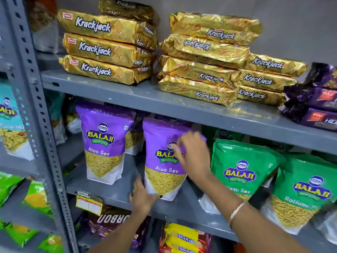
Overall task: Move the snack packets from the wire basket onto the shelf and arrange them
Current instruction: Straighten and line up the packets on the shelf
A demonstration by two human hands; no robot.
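Aloo Sev pouch (160,161) between both hands

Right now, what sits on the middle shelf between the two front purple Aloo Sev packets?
In the head view, between the left Aloo Sev packet and the handled Aloo Sev packet, bare shelf shows in front; another packet stands further back.

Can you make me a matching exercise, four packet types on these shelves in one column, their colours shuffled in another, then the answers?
Things:
1. Krackjack packs
2. Aloo Sev pouch
3. Ratlami Sev pouch
4. Marie biscuit packs

Colours:
A. green
B. yellow and red
C. gold
D. purple

Pairs: 1-C, 2-D, 3-A, 4-B
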